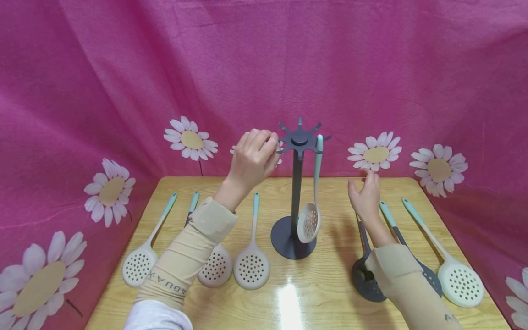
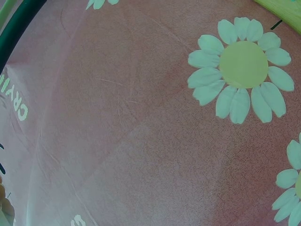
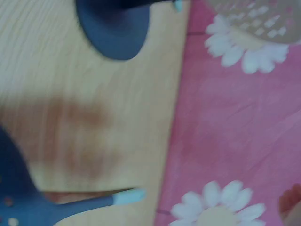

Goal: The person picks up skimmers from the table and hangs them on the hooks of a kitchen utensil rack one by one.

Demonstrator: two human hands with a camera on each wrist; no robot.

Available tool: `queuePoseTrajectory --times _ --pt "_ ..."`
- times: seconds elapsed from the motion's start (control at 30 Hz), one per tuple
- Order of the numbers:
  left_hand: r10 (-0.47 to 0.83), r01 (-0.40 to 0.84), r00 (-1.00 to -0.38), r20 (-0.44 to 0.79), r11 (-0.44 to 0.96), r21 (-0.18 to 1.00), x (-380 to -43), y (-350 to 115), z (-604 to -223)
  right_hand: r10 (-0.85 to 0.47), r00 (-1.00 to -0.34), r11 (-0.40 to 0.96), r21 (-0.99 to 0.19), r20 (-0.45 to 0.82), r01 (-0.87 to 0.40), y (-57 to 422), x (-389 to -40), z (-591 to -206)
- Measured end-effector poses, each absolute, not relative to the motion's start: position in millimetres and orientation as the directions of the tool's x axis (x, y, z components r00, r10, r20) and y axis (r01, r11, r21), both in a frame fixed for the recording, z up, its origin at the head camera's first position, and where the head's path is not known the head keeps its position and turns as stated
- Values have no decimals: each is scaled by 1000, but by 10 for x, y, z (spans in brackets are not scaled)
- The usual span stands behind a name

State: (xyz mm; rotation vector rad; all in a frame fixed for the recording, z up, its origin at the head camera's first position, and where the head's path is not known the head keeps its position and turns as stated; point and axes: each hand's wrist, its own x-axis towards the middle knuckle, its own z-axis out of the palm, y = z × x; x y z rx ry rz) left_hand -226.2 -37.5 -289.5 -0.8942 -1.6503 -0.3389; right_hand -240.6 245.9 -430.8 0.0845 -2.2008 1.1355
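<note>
My left hand (image 1: 255,153) is raised beside the left arms of a dark utensil stand (image 1: 296,183). Its fingers curl inward and the fingertips are hidden, so I cannot tell whether they pinch an arm of the stand. From the stand's right side hangs a pale skimmer (image 1: 309,222) with a mint handle. Over the table's right half, my right hand (image 1: 366,195) hovers, thumb apart from loosely bent fingers, holding nothing visible. Below it lies a dark slotted utensil (image 1: 366,282); its mint handle tip (image 3: 129,197) rests on the table in the right wrist view.
Pale skimmers (image 1: 251,268) lie on the left half of the wooden table (image 1: 330,302); a dark-necked mint handle (image 1: 195,200) is partly behind my left sleeve. At right lie another dark utensil (image 1: 431,277) and a pale skimmer (image 1: 459,284). A pink flowered cloth (image 1: 247,68) surrounds the table.
</note>
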Motion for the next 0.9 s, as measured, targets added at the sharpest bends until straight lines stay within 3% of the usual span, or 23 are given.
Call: queuePoseTrajectory --times 0.17,0.3,0.63,0.9 --pt "369 712 -35 929 661 -235 -2268 -369 -2903 199 -931 693 -716 305 -86 2630 -2406 -4523" --pt "365 714 -34 930 661 -233 -2267 -366 -2904 176 -978 754 -654 112 61 2747 -2395 -4683" --pt "363 718 -33 931 657 -230 -2269 -369 -2906 172 -972 823 -518 -161 231 2882 -2383 -4936" --pt "363 720 -29 931 654 -232 -2272 -367 -2905 167 -953 870 -417 -251 262 2903 -2360 -5045"
